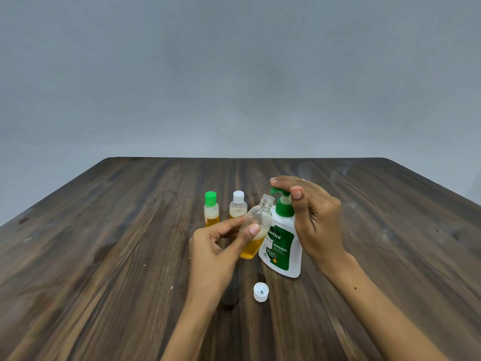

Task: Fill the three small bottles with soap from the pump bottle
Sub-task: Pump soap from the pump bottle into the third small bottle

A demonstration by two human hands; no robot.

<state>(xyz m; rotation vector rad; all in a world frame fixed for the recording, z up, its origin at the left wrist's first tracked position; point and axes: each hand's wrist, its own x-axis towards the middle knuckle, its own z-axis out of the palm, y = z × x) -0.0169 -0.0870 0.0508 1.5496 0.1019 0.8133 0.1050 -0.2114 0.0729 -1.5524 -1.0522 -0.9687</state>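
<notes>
- Pump bottle (282, 246): white body, green label and green pump head, standing on the dark wood tabletop (104, 243) right of centre. I note it leans slightly in this wide view.
- My right hand (316, 220) is over the pump head; the fingers lie flat across its top, and the thumb hangs down beside the collar. It presses or rests there, gripping nothing that I can see.
- My left hand (221, 243) holds the open small bottle (256, 227), pinched between thumb and fingers at the middle of its body. That bottle is lifted off the tabletop and tilted, with its uncapped neck up against the pump spout. Amber soap sits in its lower part; the upper part looks clear or foamy.
- Green-capped bottle (211, 209): upright on the tabletop behind my left hand, amber soap inside with pale foam above.
- White-capped bottle (238, 204): upright just beside the green-capped one, its lower half hidden behind the held bottle and my fingers.
- Loose white cap (261, 291): lying open side up on the tabletop, near me, between my two forearms.
</notes>
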